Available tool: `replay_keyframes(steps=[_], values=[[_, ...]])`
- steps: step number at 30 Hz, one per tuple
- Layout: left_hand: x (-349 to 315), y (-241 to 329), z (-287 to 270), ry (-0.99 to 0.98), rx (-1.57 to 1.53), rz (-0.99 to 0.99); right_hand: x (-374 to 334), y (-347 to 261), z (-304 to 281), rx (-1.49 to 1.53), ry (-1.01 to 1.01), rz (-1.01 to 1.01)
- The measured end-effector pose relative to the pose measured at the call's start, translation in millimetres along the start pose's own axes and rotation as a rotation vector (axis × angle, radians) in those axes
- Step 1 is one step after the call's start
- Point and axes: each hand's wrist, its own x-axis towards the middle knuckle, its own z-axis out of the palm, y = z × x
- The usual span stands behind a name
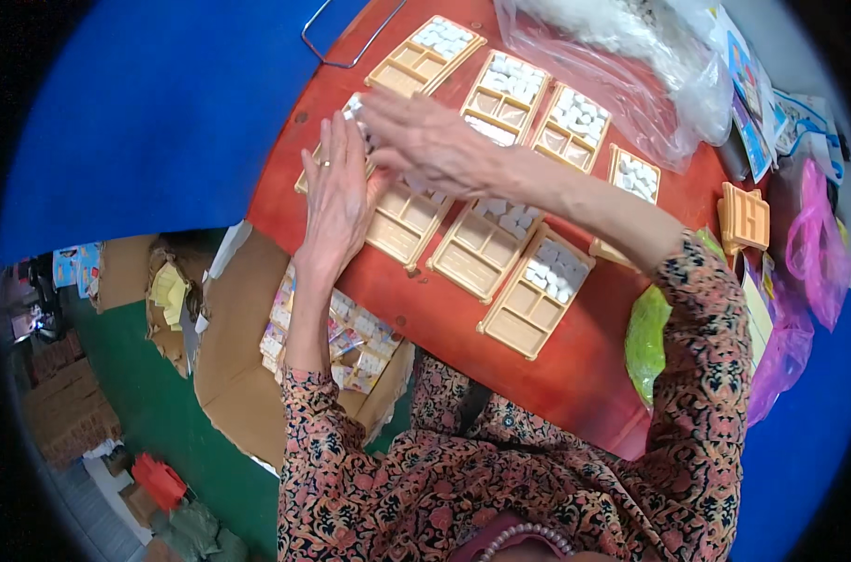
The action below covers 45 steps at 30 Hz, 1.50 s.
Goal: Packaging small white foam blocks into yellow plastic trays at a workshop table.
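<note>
My left hand, with a ring on one finger, lies with its fingers stretched out over the left end of a tan compartment tray. My right hand is flat and slightly blurred. It reaches across to the left, its fingers close to those of my left hand over the same tray. Between and under the hands some small white pieces show; the rest of that tray is hidden. Several like trays stand in rows around it, such as the near one, with white pieces in their far compartments.
The trays rest on a red table. A clear plastic bag lies at the back. Stacked tan trays, a green bag and pink bags are at the right. Below left, a cardboard box holds colourful packets.
</note>
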Motion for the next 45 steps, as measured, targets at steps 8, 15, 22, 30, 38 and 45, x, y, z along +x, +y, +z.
replay_keyframes(steps=[8,15,22,30,38,45], values=[[-4.7,0.3,5.4,-0.072,-0.054,-0.032,3.6,-2.1,10.6,-0.04,-0.123,0.026],[-12.5,-10.2,7.0,-0.026,-0.036,0.06,-4.6,-7.4,2.2,-0.054,-0.207,0.061],[-21.9,-17.2,-2.0,-0.058,0.044,-0.02,-5.6,-14.2,-1.2,-0.194,-0.27,0.062],[-25.9,-14.2,-0.5,-0.01,0.007,0.08,-0.5,-15.2,-9.5,-0.028,-0.208,0.03],[-24.3,-8.3,5.9,0.027,0.105,0.106,-2.4,-2.7,8.3,-0.299,-0.246,-0.087],[-22.5,-8.0,8.2,0.039,-0.008,0.076,11.1,0.2,-16.2,0.255,-0.298,0.019]])
